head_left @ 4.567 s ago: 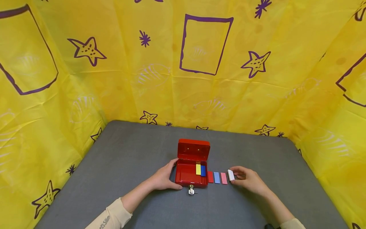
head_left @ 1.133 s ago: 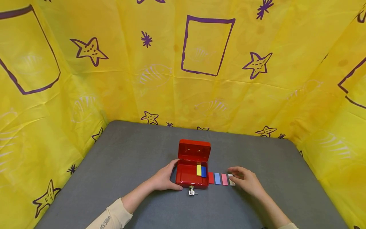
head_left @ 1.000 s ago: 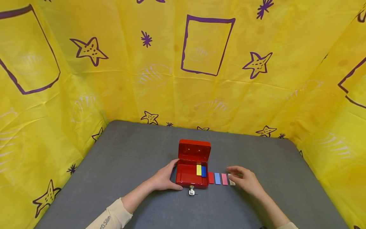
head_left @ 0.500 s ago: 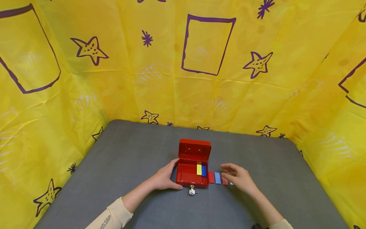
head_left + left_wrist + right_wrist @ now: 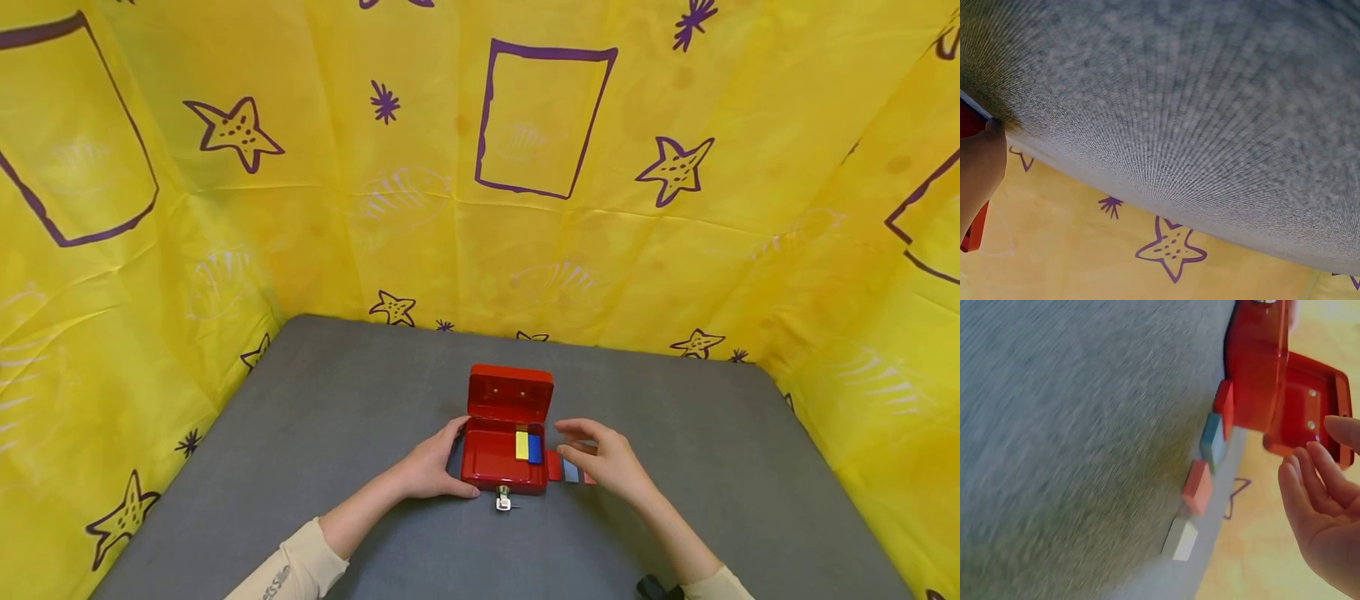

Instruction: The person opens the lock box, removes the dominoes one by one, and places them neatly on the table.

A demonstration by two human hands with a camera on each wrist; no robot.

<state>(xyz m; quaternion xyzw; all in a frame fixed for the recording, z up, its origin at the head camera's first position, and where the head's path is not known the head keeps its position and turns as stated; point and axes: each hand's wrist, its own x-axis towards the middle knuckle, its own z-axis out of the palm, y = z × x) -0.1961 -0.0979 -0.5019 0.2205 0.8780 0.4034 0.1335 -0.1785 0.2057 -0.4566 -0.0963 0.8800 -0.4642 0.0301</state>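
Observation:
A red metal cash box (image 5: 486, 457) stands on the table with its lid (image 5: 510, 398) raised. My left hand (image 5: 429, 465) grips its left side, thumb at the front and fingers toward the back corner. Inside, a yellow block (image 5: 521, 446) and a dark blue block (image 5: 534, 449) lie side by side at the right. Just above the table to the right of the box, my right hand (image 5: 609, 463) hovers with loose fingers and holds nothing. Under and beside it runs a row: red block (image 5: 553, 465), light blue block (image 5: 571, 472), pink block (image 5: 1198, 487), white block (image 5: 1180, 539).
A silver lock (image 5: 503, 500) with a key sits at the box's front. Grey cloth covers the table (image 5: 360, 375). Yellow patterned sheets (image 5: 420, 250) enclose it at the back and both sides. Something dark (image 5: 658, 587) is at the right wrist.
My right hand has let go of the white block, which now lies at the end of the row, and has moved left toward the box. The left hand has stayed put.

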